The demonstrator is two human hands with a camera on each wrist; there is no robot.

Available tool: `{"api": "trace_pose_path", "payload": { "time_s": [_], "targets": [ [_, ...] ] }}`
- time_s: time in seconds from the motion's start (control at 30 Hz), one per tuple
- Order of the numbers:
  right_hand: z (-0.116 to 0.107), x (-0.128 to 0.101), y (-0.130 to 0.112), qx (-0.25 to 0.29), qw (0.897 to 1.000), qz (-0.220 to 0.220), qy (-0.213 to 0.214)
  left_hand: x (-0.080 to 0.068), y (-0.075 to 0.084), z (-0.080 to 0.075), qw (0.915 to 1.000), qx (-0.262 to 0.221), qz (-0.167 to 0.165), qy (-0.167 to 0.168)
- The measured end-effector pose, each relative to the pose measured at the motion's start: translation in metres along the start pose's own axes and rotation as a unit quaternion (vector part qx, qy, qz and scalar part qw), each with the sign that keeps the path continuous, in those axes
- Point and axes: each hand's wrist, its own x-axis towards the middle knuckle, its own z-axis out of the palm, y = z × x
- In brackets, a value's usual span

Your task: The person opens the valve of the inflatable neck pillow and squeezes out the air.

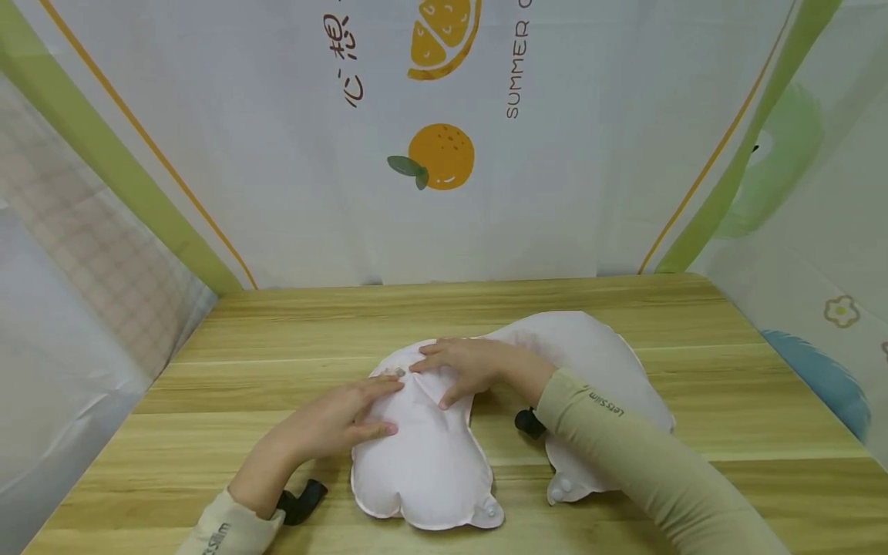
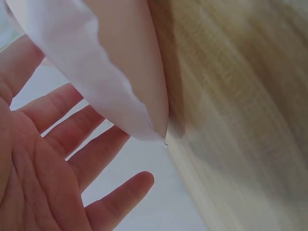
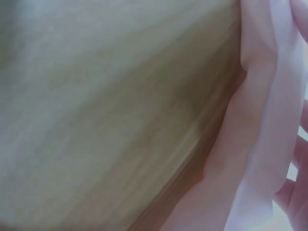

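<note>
A pale pink inflatable neck pillow point(image 1: 437, 472), puffed up and U-shaped, lies on the table with its two ends toward me. Small clear snap buttons point(image 1: 491, 510) show on its end tabs. On the left arm's upper part sits a little clear valve point(image 1: 399, 371). My left hand point(image 1: 340, 420) touches this arm from the left, fingers extended beside the valve and thumb lower down. From the right, my right hand point(image 1: 472, 366) rests on the same arm with spread fingers, close to the valve, where the fabric creases. Both wrist views show the pillow's seamed edge point(image 2: 120, 82) close up.
The wooden table point(image 1: 243, 362) has a white curtain point(image 1: 541, 208) with orange prints behind it, and more fabric hangs at both sides. A black wrist device point(image 1: 301, 501) sits under the left wrist and another point(image 1: 529, 422) under the right one.
</note>
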Motion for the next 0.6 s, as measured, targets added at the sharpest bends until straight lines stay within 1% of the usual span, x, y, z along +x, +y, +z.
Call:
{"api": "trace_pose_path", "payload": {
  "time_s": [0.2,0.43,0.6],
  "targets": [
    [0.0015,0.0004,0.0012,-0.001,1.0,0.009,-0.005,0.0004,-0.0011,-0.0003,1.0,-0.004,0.003,-0.003],
    [0.0024,0.001,-0.0009,-0.008,1.0,0.008,-0.006,-0.0008,-0.0003,-0.0006,0.9999,-0.005,-0.01,-0.008],
    [0.0034,0.0015,-0.0015,-0.014,1.0,0.016,-0.006,-0.0002,-0.0006,-0.0002,0.9999,-0.007,-0.01,-0.009]
  ]
}}
